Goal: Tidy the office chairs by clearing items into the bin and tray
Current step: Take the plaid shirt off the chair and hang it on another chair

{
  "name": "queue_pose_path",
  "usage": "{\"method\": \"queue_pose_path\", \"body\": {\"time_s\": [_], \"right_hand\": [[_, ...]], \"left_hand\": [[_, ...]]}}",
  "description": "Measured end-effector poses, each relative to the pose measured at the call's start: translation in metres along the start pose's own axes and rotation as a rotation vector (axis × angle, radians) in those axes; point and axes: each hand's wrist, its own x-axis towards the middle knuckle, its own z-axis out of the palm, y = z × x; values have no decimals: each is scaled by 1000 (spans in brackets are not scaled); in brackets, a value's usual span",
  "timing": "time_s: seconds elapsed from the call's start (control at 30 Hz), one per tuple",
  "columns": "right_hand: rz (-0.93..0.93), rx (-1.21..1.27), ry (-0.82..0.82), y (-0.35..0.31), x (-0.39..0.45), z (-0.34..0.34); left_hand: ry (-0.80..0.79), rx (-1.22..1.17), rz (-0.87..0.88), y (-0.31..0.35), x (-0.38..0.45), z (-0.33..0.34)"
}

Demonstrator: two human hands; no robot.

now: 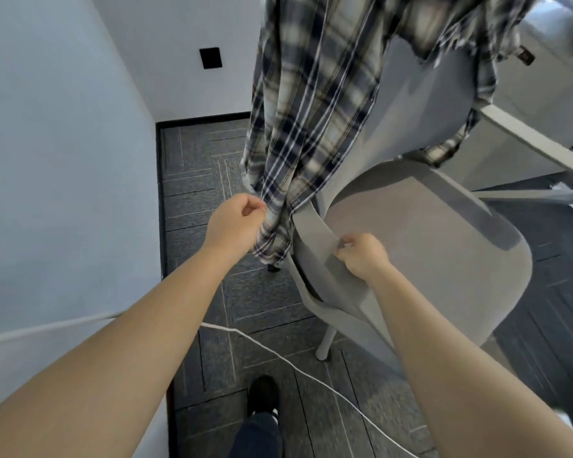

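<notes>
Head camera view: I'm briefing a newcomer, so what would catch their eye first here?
A plaid shirt hangs draped over the grey office chair's backrest, filling the upper middle. The left hand pinches the shirt's lower hem, while the right hand grips the chair's edge. A white cable trails across the dark carpet below.

One plaid shirt point(314, 104) hanging, one grey office chair point(420, 246) standing beneath it, two bare hands, left hand point(237, 223) and right hand point(364, 256), reaching in, one white cable point(311, 375) trailing across carpet, one black shoe point(262, 395) showing, one black wall plate point(210, 58) sitting on the wall.
</notes>
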Motion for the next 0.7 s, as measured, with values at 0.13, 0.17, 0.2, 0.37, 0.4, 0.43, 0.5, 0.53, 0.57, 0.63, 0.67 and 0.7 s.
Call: {"method": "queue_pose_path", "body": {"time_s": [0.13,0.17,0.2,0.37,0.4,0.43,0.5,0.53,0.57,0.63,0.67,0.7], "right_hand": [[-119,98,156,-2,-44,-9],[-156,136,166,-5,-57,-12],[-191,176,173,-10,-70,-16],[-353,323,231,-47,-125,-43],[-389,339,237,-57,-134,-51],[-426,345,242,-67,-141,-59],[-481,339,247,-88,-152,-74],[-494,336,253,-98,-156,-81],[-499,334,263,-108,-158,-88],[-501,334,285,-125,-161,-96],[-497,336,290,-131,-161,-98],[-488,340,294,-137,-161,-100]], "left_hand": [[50,-36,12,5,-53,-6],[58,-45,18,8,-66,-9],[67,-50,28,11,-77,-12],[137,-63,69,40,-115,-40],[155,-65,79,48,-120,-47],[171,-69,90,57,-123,-55],[192,-81,109,74,-127,-67],[198,-87,118,82,-128,-72],[200,-94,127,90,-129,-77],[202,-108,148,102,-129,-84],[201,-109,159,106,-129,-87],[198,-106,168,109,-128,-89]]}}
